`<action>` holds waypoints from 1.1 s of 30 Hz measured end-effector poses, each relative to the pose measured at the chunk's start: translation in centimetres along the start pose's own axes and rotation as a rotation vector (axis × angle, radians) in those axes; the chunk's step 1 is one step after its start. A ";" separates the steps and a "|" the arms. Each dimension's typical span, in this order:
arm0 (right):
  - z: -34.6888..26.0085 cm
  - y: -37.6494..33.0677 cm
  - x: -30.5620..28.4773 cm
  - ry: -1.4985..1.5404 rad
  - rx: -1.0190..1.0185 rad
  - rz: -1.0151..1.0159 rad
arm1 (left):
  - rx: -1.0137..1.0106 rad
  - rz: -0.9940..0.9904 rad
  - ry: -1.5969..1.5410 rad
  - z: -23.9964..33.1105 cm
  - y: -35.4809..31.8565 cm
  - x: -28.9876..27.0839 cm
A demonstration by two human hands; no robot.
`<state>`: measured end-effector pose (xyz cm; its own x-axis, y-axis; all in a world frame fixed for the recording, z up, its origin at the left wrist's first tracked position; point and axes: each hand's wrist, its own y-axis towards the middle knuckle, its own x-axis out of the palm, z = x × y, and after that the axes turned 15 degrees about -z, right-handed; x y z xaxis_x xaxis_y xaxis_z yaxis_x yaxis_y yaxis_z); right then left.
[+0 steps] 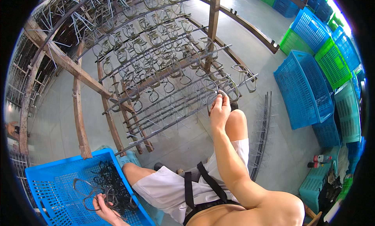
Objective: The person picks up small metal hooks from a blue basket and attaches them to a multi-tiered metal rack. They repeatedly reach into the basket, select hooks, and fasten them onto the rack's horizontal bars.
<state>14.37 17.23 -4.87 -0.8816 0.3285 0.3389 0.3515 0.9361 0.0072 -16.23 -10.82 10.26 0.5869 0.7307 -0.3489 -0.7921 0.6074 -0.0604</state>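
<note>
bright, even daylight fills the scene, strongest at the upper right, where the stacked blue and green plastic crates (pixel 336 50) wash out in glare. shadows on the pale concrete floor (pixel 187 144) are soft. straight rails bend toward the black fisheye rim; focus stays sharp.

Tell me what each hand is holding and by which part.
Right hand pinches a dark wire loop by its lower end at the rack. Left hand grips several similar loops by their near ends, over the blue crate.
</note>
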 end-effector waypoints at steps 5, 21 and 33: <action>-0.4 1.2 -0.6 -0.129 0.057 -0.018 | -0.051 -0.136 -0.207 0.1 -0.6 0.8; -0.9 1.4 -0.1 0.113 0.162 -0.023 | -0.046 -0.867 -0.661 -2.1 -3.7 7.2; -1.0 1.3 -1.1 0.212 0.149 -0.135 | -0.156 -0.961 -0.728 -2.1 -4.0 9.2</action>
<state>16.10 17.99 -4.33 -0.8264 0.1805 0.5333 0.1712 0.9829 -0.0673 -7.99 -7.18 5.34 0.8629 0.0374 0.5040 0.0358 0.9902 -0.1348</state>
